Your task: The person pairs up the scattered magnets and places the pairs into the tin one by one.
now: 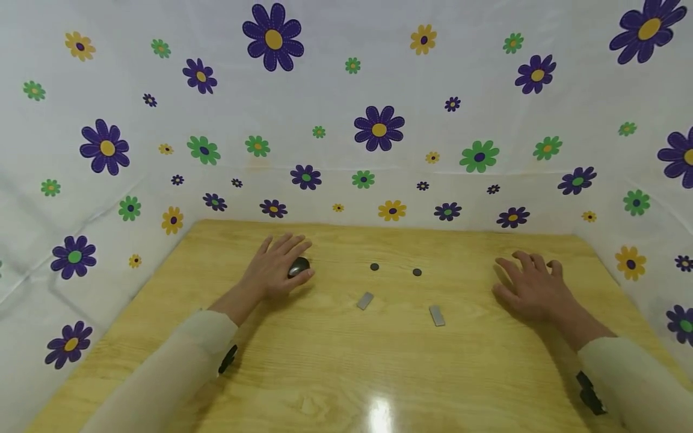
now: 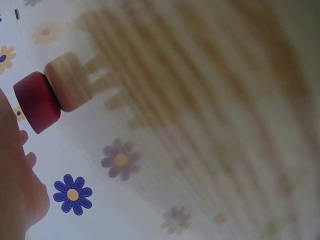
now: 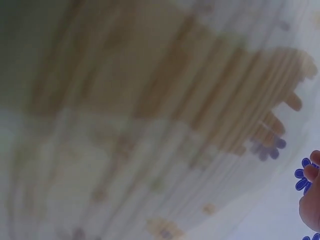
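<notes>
1. A white flowered cloth [image 1: 325, 90] is hanging beyond both hands and rising to either side of them.
2. The wooden table [image 1: 303, 367] is spreading beneath the hands and back towards the person.
3. Two pale sleeves, left [image 1: 162, 367] and right [image 1: 633, 379], are running back from the hands; a dark fitting is showing below each cuff.
4. The right hand [image 1: 536, 294] is holding nothing I can see; its fingers are spreading loosely, well apart from every small thing.
5. The left hand [image 1: 271, 270] is reaching over a dark rounded thing, fingers pointing away from the person. Whether it is truly gripping I cannot tell from here.
6. The dark rounded thing [image 1: 297, 265] is sitting in the crook between left thumb and forefinger, its top shining. A red thing [image 2: 36, 102] is showing beside the fingers in the left wrist view; whether it is the same one I cannot say. To my eye, handling the dark thing is the step in hand, and moving it would call for thumb and fingers pressing firmly against its sides.
7. Two grey bars are lying flat between the hands: one [image 1: 365, 300] nearer the left hand, one [image 1: 437, 316] nearer the right.
8. Two dark discs, [image 1: 375, 267] and [image 1: 417, 272], are lying between the hands too, farther from the person than the bars.
</notes>
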Tool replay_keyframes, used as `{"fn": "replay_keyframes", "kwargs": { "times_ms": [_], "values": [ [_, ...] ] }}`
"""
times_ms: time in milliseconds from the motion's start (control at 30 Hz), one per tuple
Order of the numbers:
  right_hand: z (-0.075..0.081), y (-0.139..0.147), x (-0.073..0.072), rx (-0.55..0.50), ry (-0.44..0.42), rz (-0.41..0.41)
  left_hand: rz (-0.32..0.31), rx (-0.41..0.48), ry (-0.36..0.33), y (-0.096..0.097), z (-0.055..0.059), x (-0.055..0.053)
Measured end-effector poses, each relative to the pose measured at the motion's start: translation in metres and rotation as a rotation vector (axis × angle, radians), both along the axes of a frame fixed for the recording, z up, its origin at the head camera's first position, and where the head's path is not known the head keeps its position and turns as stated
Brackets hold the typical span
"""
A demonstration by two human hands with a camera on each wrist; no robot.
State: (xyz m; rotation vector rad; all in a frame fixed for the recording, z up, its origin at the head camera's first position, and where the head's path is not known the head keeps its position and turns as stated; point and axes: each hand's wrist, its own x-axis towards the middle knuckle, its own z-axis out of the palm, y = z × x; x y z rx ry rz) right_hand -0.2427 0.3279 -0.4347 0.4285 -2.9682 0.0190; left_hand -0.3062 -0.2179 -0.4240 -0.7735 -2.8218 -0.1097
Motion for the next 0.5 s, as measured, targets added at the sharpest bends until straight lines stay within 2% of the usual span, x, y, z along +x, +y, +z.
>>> {"fn": "replay_keyframes", "kwargs": {
  "times_ms": [133, 500],
  "values": [
    [0.0003, -0.0034, -0.0010, 0.005, -0.002, 0.002, 0.000, 0.015, -0.016, -0.0014, -0.0002, 0.0018],
    [0.0005, -0.0080, -0.0039, 0.014, -0.014, 0.011, -0.020, 0.077, 0.000, -0.0004, -0.0010, 0.0023]
  ]
}}
